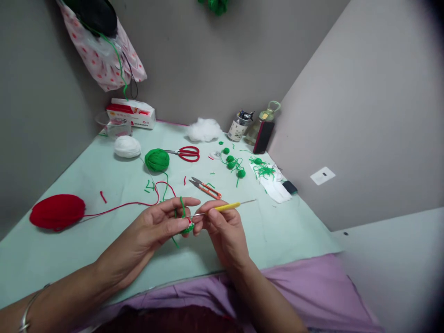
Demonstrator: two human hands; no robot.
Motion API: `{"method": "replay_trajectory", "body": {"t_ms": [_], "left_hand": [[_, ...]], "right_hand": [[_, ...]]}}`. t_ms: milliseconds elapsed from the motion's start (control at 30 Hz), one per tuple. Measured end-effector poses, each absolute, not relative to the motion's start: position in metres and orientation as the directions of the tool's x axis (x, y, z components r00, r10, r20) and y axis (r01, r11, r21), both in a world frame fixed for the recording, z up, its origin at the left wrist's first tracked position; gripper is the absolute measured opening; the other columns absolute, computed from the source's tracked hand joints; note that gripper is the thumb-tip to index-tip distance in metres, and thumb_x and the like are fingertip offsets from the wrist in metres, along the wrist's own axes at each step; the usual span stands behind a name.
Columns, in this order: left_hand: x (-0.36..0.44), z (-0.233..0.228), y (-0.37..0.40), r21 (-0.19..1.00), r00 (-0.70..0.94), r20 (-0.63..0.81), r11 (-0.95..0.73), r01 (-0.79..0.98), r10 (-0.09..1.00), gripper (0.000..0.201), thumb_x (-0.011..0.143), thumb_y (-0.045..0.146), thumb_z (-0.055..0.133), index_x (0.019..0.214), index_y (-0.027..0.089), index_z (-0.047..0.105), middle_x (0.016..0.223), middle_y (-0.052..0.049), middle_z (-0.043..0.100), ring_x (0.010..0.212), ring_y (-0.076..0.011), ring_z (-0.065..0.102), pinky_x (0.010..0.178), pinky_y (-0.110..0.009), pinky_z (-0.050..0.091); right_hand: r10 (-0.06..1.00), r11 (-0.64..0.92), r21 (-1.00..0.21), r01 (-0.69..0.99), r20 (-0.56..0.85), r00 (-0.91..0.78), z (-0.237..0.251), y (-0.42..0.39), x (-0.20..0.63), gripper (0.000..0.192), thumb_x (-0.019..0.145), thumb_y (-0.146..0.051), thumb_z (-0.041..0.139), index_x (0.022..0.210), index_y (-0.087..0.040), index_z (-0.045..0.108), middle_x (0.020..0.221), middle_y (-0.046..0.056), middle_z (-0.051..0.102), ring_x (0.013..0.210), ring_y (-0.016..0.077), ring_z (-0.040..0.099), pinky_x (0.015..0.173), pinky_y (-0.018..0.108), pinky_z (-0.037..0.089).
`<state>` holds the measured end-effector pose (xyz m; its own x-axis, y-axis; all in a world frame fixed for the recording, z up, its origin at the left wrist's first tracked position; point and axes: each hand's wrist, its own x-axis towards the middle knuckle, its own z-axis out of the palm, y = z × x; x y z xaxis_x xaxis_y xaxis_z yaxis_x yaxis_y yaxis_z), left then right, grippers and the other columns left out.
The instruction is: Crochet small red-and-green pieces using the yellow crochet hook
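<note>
Grey walls close in a corner around a pale green desk (104,185). Above its near edge, the left hand (157,226) pinches a small green crocheted piece (188,227) between thumb and fingers, green yarn looped over the forefinger. Just right of that grip, touching it, the right hand (222,231) closes its grip on a yellow-handled metal crochet hook (225,207), tip in the piece. Beyond the grip lie orange-handled thread snips (205,187); far left of it rests a red yarn ball (57,211).
</note>
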<state>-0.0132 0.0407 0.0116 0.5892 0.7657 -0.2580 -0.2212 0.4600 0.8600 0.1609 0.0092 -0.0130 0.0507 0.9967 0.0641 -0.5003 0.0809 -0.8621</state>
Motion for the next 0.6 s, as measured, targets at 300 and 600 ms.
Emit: {"method": "replay_trajectory", "body": {"t_ms": [300,600], "left_hand": [[-0.002,0.007,0.042,0.889,0.533,-0.191,0.376,-0.263,0.824,0.034,0.08,0.028,0.087,0.114,0.027,0.08,0.091,0.0,0.072,0.089,-0.0162,0.067,0.086,-0.028,0.049],[0.0,0.008,0.015,0.905,0.452,-0.161,0.314,-0.287,0.877,0.032,0.085,0.03,0.084,0.116,0.033,0.079,0.09,0.002,0.069,0.088,-0.0115,0.064,0.08,-0.021,0.049]], "right_hand": [[0.974,0.222,-0.872,-0.436,0.18,0.137,-0.015,0.008,0.169,0.018,0.083,-0.04,0.082,0.082,-0.022,0.079,0.077,0.001,0.072,0.065,0.0133,0.065,0.065,0.028,0.058],[0.96,0.276,-0.888,-0.368,0.237,0.148,-0.022,-0.017,0.172,0.015,0.095,-0.035,0.071,0.094,-0.024,0.081,0.086,0.002,0.074,0.071,0.0134,0.068,0.072,0.03,0.058]]}}
